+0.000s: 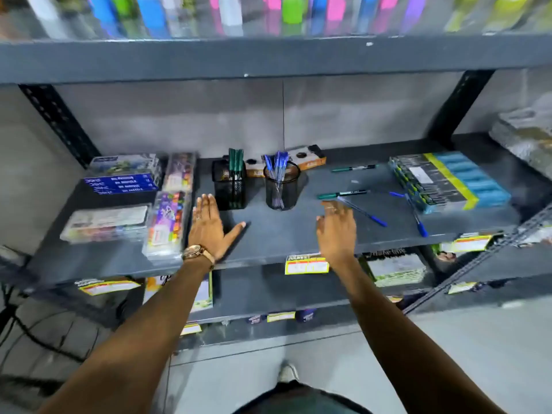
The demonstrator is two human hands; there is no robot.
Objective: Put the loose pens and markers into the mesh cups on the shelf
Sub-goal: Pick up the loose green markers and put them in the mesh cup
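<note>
Two black mesh cups stand mid-shelf: a square cup [229,189] holding green markers and a round cup [281,191] holding blue pens. Loose on the shelf to the right lie a green marker [342,194], a second green marker [354,168], a blue pen [363,211] and another blue pen [413,215]. My left hand [209,227] rests flat and open on the shelf just left of the square cup. My right hand [336,228] hovers open, its fingertips near the nearer green marker and the blue pen, holding nothing.
Packs of coloured pens [168,222] and blue boxes [121,182] fill the shelf's left end. A stack of teal and yellow boxes [448,182] sits at the right. An orange carton [310,159] lies behind the cups. An upper shelf [268,55] hangs overhead.
</note>
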